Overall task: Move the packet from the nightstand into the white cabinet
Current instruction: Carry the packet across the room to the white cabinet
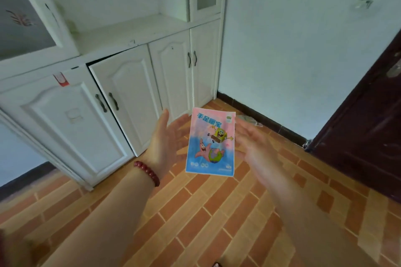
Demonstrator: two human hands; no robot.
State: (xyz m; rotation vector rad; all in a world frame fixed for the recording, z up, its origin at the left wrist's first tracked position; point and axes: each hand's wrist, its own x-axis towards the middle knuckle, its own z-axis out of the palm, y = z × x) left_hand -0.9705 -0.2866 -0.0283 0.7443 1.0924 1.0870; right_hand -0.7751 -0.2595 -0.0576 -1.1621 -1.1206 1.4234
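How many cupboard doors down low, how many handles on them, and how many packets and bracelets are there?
Lower cabinet doors: 4
Door handles: 4
Packet: 1
Red bead bracelet: 1
Total: 10

A: The right hand point(253, 145) at centre right is smearing into blur, so I am not making out its fingers or whether they are touching the packet point(211, 143).

B: The packet's small print along its bottom edge is reading too tiny to tell. The left edge is cutting off the glass door point(19, 11) at upper left.

A: The right edge is cropping the dark door point(368, 136), and the clear wall hook point(363, 3) at upper right is looking fuzzy.
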